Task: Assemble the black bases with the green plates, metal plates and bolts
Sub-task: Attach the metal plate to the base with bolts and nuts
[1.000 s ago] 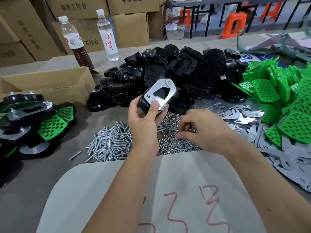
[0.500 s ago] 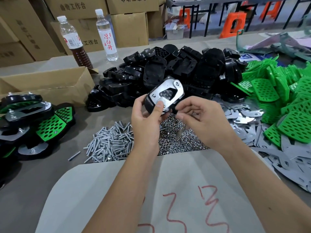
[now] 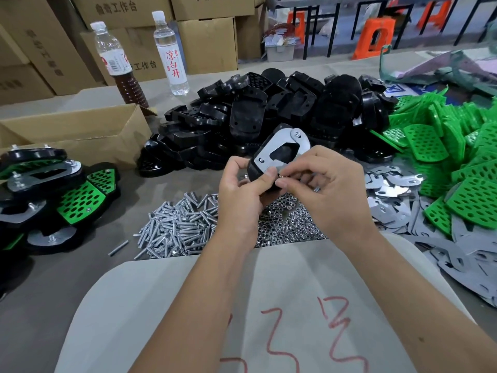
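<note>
Holding a black base (image 3: pixel 256 172) up over the desk (image 3: pixel 67 278), my left hand (image 3: pixel 242 195) curls round its lower end, thumb pressed on the edge of the metal plate (image 3: pixel 282 146) that lies on its upturned face. My right hand (image 3: pixel 330 189) is bunched, thumb and forefinger pinching a small nut (image 3: pixel 282 181) right at the near corner of that plate, touching my left thumb; another nut (image 3: pixel 317 188) shows between the curled fingers lower down. Bolt ends poke through the plate at its far corner and left corner.

Below my hands lies a heap of nuts (image 3: pixel 290 224), and just left of it a heap of bolts (image 3: pixel 177 227), one stray bolt (image 3: pixel 118 247) apart on the left. Behind is a big pile of black bases (image 3: pixel 269 114); to the right, loose metal plates (image 3: pixel 395 192) and a mound of green plates (image 3: pixel 457 157). Finished assemblies (image 3: pixel 53 195) are stacked at far left beside an open cardboard box (image 3: pixel 80 133). Two bottles (image 3: pixel 172 49) stand at the back. A pale sheet with red marks (image 3: pixel 269 305) lies under my forearms.
</note>
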`<state>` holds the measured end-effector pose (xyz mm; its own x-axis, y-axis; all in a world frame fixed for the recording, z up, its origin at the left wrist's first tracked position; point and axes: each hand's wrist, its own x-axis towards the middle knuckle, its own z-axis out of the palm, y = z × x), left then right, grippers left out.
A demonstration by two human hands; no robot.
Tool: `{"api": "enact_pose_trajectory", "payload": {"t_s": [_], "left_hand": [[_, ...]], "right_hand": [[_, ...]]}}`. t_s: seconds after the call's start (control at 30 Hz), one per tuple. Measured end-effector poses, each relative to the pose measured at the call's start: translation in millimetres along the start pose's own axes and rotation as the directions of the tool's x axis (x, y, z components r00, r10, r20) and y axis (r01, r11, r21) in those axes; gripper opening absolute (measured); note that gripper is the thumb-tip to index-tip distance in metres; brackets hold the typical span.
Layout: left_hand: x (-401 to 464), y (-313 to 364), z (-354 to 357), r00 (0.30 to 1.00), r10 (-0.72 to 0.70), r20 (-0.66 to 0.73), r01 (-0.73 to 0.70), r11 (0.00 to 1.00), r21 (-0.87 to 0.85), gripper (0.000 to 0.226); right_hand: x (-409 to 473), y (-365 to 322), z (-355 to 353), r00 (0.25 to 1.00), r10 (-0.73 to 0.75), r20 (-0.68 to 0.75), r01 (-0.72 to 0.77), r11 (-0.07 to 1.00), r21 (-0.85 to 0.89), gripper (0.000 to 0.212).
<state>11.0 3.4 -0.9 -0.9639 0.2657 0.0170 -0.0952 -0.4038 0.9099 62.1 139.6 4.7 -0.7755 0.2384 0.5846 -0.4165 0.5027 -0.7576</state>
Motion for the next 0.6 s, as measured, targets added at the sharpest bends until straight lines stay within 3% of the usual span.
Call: {"api": "enact_pose_trajectory", "payload": {"t_s": [0.33, 0.6], "left_hand": [[-1.1, 0.7, 0.6, 0.997, -0.045, 0.056, 0.046, 0.999, -0.009, 0.017], [-0.6, 0.5, 0.6, 0.998, -0.054, 0.042, 0.055, 0.998, -0.009, 0.022]], "right_hand": [[0.1, 7.3, 0.1, 0.998, -0.066, 0.001, 0.066, 0.996, -0.063, 0.011], [0.1, 6.5, 2.8, 0.999, -0.030, 0.010, 0.029, 0.995, 0.097, 0.018]]}}
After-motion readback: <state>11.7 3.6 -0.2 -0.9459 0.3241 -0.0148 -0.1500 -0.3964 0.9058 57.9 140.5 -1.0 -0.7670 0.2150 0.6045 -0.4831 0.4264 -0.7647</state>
